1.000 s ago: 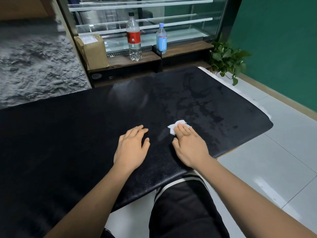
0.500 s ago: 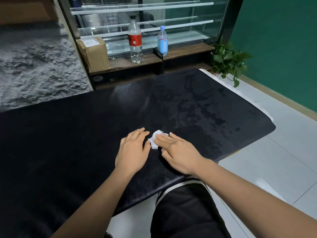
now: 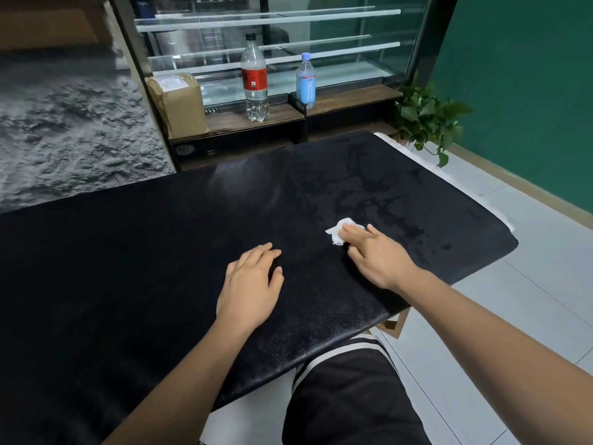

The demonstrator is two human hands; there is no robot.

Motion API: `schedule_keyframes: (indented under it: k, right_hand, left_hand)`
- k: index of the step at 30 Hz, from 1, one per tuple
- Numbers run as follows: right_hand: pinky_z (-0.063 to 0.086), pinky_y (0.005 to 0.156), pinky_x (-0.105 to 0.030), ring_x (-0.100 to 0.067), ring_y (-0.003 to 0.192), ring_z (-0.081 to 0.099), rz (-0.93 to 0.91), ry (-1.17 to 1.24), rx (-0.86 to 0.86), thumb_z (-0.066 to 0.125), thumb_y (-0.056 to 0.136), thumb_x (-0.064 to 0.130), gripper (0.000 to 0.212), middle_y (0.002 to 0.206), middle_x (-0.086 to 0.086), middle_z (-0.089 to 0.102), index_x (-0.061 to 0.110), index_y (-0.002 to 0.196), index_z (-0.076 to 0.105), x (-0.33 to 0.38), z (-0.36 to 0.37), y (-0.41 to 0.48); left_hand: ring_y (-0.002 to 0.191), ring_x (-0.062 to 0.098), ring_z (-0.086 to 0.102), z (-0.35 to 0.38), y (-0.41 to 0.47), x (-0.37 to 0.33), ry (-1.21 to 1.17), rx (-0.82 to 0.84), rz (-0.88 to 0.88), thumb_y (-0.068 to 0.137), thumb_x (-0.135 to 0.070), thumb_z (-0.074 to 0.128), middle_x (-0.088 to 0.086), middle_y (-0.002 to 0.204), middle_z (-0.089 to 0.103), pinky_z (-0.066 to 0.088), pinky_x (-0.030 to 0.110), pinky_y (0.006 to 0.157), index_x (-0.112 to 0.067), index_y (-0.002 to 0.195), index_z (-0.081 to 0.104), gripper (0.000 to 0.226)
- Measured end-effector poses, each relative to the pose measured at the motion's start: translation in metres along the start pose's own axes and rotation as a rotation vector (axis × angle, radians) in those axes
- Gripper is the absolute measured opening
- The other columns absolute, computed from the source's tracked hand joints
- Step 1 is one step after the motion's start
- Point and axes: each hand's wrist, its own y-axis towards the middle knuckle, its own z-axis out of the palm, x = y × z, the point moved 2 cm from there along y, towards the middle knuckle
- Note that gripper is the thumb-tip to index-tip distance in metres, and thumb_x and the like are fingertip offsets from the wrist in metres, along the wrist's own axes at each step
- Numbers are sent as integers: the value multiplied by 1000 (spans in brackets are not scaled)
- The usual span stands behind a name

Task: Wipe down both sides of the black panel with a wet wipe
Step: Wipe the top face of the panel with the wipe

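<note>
A large black textured panel (image 3: pixel 160 252) lies flat in front of me and fills most of the view. Its right part shows wet streaks. My right hand (image 3: pixel 378 255) presses a crumpled white wet wipe (image 3: pixel 338 232) against the panel with its fingertips, right of centre. The wipe is partly hidden under the fingers. My left hand (image 3: pixel 250 287) lies flat on the panel, palm down, fingers slightly apart, holding nothing, about a hand's width left of the right hand.
Behind the panel stands a glass display case with a wooden ledge (image 3: pixel 353 97) carrying a red-labelled bottle (image 3: pixel 255 78), a blue-labelled bottle (image 3: pixel 305 81) and a brown box (image 3: pixel 179 104). A potted plant (image 3: pixel 423 120) stands at the back right. White tiled floor (image 3: pixel 529 300) lies to the right.
My right hand slid the wipe left toward my left hand, then back to the right and slightly away from me. My left hand stayed flat in place.
</note>
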Motion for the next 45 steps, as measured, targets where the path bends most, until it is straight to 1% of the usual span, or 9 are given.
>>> schedule_keyframes:
  k: [4, 11, 17, 20, 24, 31, 35, 40, 45]
  right_hand:
    - [20, 126, -34, -13, 125, 51, 100, -26, -34, 34, 103, 19, 16, 123, 9, 53, 20, 110, 48, -5, -4, 3]
    - [26, 117, -30, -22, 122, 48, 197, -111, -105, 34, 104, 28, 32, 124, -2, 53, 11, 120, 55, 25, 13, 16]
    - [24, 122, -31, -18, 134, 45, 37, -102, -81, 31, 102, 33, 38, 137, 0, 52, 16, 128, 52, 69, 26, 24]
    - [11, 129, -30, -16, 151, 33, -33, -72, -66, 33, 105, 33, 47, 160, -4, 43, 13, 144, 49, 86, 34, 25]
    - [4, 130, -28, -15, 157, 23, -136, -80, -31, 31, 107, 32, 54, 169, -4, 32, 13, 157, 40, 96, 39, 27]
    - [16, 129, -34, -7, 147, 36, -271, -69, 63, 32, 105, 23, 45, 155, 10, 44, 21, 147, 45, 72, 20, 31]
    - [21, 127, -36, -6, 133, 45, -212, -47, 76, 33, 103, 19, 34, 139, 13, 49, 22, 133, 49, 50, 11, 40]
    - [16, 127, -29, -10, 135, 48, -112, -42, 70, 35, 103, 17, 31, 143, 14, 50, 22, 131, 47, 14, 3, 54]
    - [23, 126, -34, -19, 128, 55, 45, -40, 56, 35, 103, 19, 26, 139, 8, 54, 21, 124, 49, -15, -6, 60]
  left_hand:
    - [149, 2, 32, 0, 1, -1, 7, 2, 0, 107, -44, 43, -17, 160, 43, 28, 33, 121, -34, 148, 54, 44]
    - [149, 3, 32, 0, 1, -1, 20, 3, 4, 107, -45, 43, -17, 160, 43, 29, 34, 121, -34, 149, 53, 44]
    - [149, 4, 34, 0, 0, -1, 16, -5, 8, 106, -44, 45, -16, 160, 44, 31, 34, 120, -33, 148, 54, 44]
    - [148, 3, 34, 1, 0, -1, 15, -5, 10, 106, -44, 45, -16, 160, 43, 32, 34, 120, -33, 148, 54, 45]
    - [148, 3, 34, 1, 0, 0, 17, -5, 11, 106, -44, 46, -17, 161, 43, 31, 33, 120, -34, 149, 53, 45]
    - [148, 2, 34, 1, -1, 0, 17, -10, 7, 106, -44, 45, -17, 160, 43, 31, 33, 120, -34, 149, 54, 45]
    - [149, 1, 31, 1, 0, 0, 5, -5, 0, 107, -45, 44, -17, 161, 42, 29, 32, 122, -35, 149, 53, 45]
    - [149, 0, 31, 0, 0, 0, 5, -9, 7, 107, -46, 43, -18, 160, 42, 28, 32, 121, -35, 149, 53, 44]
    - [149, 1, 32, -1, -1, -1, 8, -7, 11, 107, -45, 43, -17, 160, 42, 29, 33, 121, -34, 149, 54, 44]
